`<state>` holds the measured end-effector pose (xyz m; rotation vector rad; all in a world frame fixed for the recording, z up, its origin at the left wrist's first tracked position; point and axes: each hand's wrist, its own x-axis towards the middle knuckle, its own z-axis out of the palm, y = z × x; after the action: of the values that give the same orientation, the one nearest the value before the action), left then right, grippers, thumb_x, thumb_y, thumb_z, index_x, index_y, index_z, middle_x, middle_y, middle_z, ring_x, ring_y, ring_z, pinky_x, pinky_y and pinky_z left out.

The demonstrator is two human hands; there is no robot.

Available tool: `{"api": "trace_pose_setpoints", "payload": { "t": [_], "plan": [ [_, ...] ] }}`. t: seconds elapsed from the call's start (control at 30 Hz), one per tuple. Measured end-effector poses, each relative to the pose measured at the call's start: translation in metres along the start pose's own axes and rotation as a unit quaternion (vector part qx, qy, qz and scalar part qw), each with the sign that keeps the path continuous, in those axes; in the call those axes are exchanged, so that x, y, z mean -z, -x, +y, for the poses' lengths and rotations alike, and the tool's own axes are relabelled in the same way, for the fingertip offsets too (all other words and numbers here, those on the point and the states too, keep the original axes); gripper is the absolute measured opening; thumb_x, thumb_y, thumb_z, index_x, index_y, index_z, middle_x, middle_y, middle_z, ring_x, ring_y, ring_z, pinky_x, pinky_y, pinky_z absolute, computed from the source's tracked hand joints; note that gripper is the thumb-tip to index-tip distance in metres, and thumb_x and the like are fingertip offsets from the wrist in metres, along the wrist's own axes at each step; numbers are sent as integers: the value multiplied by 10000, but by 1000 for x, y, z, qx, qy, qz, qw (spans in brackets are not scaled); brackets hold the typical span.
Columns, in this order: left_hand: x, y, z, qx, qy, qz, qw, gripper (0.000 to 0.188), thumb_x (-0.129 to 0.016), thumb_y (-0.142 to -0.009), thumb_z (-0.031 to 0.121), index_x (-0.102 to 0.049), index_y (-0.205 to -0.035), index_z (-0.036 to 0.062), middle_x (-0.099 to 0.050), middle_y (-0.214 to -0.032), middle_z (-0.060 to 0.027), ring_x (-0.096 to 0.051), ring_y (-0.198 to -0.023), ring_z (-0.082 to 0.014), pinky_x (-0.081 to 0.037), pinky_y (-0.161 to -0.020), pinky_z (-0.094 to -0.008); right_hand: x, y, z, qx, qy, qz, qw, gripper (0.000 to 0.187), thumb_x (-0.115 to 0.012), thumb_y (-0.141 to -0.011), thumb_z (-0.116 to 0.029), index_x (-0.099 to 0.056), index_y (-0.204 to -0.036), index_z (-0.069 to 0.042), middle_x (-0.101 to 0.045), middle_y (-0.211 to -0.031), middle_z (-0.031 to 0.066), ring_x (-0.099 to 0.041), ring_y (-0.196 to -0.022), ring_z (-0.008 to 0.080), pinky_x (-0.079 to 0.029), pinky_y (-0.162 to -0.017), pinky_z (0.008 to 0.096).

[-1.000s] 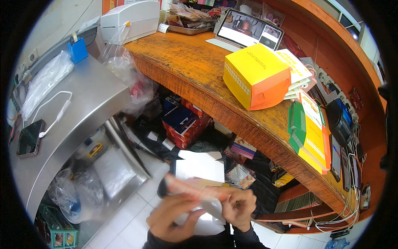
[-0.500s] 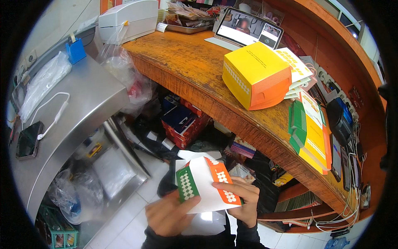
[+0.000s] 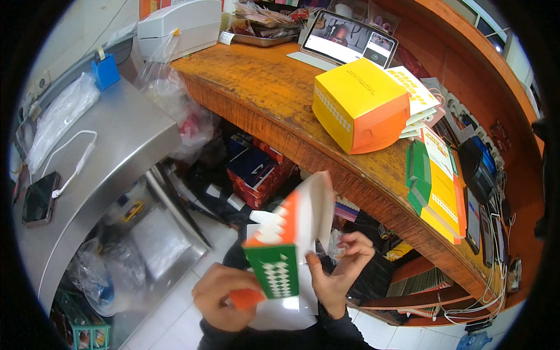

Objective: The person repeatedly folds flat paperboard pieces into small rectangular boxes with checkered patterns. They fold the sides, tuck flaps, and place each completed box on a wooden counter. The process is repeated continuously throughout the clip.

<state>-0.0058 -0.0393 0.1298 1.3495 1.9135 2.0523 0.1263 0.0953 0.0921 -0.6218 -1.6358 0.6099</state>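
Carton (image 3: 280, 271): was held in the air before the bench's (image 3: 251, 70) front edge, tilted, top blurred.
Left hand (image 3: 224, 297): grip was closed on an orange flap (image 3: 246, 298) at the carton's lower left.
Right hand (image 3: 339, 268): fingers were spread, thumb at the carton's right edge; contact could not be told.
Card: was judged light, springy, easily creased; best held by folded edges.
Bench front edge: was partly blocked by yellow box (image 3: 361, 87) and flat-carton stack (image 3: 440, 204).
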Motion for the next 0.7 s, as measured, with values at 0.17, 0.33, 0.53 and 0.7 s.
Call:
{"api": "trace_pose_setpoints", "payload": {
  "t": [0.17,0.33,0.53,0.7],
  "plan": [
    [-12,4,1,-70,-84,-38,993,309,-735,-595,-19,-746,-880,98,-681,-823,-54,-614,-674,-178,-455,-595,-256,-11,22,-32,-139,-292,-202,924,556,-838,-692,-129,-465,-1094,-36,-521,-1150,137,-511,-1091,203,-407,-910,330],
    [-20,3,4,-157,-116,-98,976,348,-751,-594,-65,-742,-906,89,-691,-872,-48,-626,-692,-162,-490,-591,-258,-18,31,-42,-261,-391,-63,880,429,-711,-835,-88,-444,-1152,21,-573,-1139,143,-553,-1042,165,-428,-904,290],
    [-15,8,6,178,172,15,969,257,-770,-715,-85,-713,-937,32,-678,-914,-129,-706,-856,-250,-565,-663,-292,-9,40,-16,-200,-350,-27,915,257,-615,-870,63,-510,-1098,9,-695,-933,170,-689,-734,196,-522,-719,264],
    [-14,15,-4,151,173,4,973,189,-784,-733,-45,-717,-901,7,-681,-918,-167,-705,-886,-250,-581,-711,-315,6,64,-5,-10,63,-168,984,420,-706,-837,-73,-569,-1228,-5,-604,-1216,242,-625,-1058,231,-478,-900,366]
  ]
}}
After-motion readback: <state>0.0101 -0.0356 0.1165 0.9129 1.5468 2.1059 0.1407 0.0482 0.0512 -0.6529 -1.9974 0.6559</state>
